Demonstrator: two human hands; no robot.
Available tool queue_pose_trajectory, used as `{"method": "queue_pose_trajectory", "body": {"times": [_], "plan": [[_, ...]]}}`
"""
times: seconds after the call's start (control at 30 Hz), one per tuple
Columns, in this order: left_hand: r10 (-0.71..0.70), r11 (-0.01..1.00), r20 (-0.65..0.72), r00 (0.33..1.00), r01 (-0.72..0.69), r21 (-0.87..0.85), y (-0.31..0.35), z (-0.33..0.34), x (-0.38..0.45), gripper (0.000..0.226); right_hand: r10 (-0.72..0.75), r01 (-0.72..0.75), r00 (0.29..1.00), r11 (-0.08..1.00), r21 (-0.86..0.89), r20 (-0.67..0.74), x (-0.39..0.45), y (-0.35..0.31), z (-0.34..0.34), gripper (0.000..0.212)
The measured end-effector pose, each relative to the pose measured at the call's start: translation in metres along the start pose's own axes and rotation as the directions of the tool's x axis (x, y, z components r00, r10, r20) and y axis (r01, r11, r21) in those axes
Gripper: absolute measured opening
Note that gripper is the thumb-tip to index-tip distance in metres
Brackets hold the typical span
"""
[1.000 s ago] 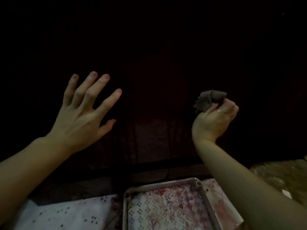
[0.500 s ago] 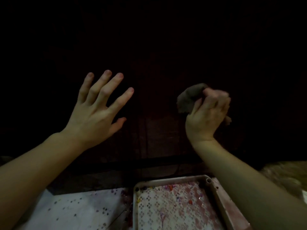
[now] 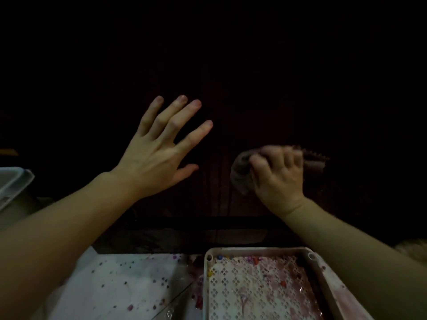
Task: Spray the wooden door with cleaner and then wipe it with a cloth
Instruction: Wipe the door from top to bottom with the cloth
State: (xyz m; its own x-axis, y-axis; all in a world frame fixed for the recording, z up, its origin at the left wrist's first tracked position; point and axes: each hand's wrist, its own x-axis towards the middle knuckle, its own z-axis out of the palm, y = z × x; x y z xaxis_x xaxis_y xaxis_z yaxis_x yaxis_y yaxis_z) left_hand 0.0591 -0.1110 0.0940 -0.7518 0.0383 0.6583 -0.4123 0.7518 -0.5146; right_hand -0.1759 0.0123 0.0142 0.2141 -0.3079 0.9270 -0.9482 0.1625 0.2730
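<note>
The dark wooden door (image 3: 221, 195) fills the upper and middle view, dimly lit, with faint vertical streaks low down. My right hand (image 3: 278, 179) grips a bunched grey-brown cloth (image 3: 241, 174) and holds it against the lower part of the door; the hand and cloth are blurred. My left hand (image 3: 161, 151) is spread with straight fingers over the door to the left of the cloth; whether it touches the wood I cannot tell. No spray bottle is in view.
Below the door stands a pale perforated plastic tray (image 3: 254, 250) stained red, on a white speckled sheet (image 3: 120, 285). A pale plastic container edge (image 3: 13, 181) shows at the far left.
My right hand has moved down the door with the cloth, fingers now turned over it. My left hand has shifted right relative to the view and stays spread.
</note>
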Motion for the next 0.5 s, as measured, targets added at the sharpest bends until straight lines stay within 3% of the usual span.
{"method": "queue_pose_trajectory", "body": {"times": [0.07,0.13,0.33,0.5], "plan": [[0.009,1.0,0.022,1.0,-0.009,0.009,-0.006,-0.003,-0.008,0.093,-0.091,0.092,0.993,0.996,0.0,0.081,-0.018,-0.003,-0.001,0.023],[0.015,1.0,0.041,0.999,-0.015,0.012,-0.014,-0.006,-0.016,0.095,-0.094,0.094,0.993,0.996,-0.001,0.075,-0.002,-0.006,-0.003,0.022],[0.019,1.0,0.099,0.995,-0.02,0.013,-0.026,-0.007,-0.037,0.1,0.063,-0.059,0.982,0.998,0.03,-0.177,0.081,-0.031,0.009,0.012],[0.028,0.998,0.134,0.991,-0.035,0.047,-0.037,-0.012,-0.047,0.101,-0.296,0.292,0.953,0.954,0.071,0.057,0.017,-0.036,0.014,0.023]]}}
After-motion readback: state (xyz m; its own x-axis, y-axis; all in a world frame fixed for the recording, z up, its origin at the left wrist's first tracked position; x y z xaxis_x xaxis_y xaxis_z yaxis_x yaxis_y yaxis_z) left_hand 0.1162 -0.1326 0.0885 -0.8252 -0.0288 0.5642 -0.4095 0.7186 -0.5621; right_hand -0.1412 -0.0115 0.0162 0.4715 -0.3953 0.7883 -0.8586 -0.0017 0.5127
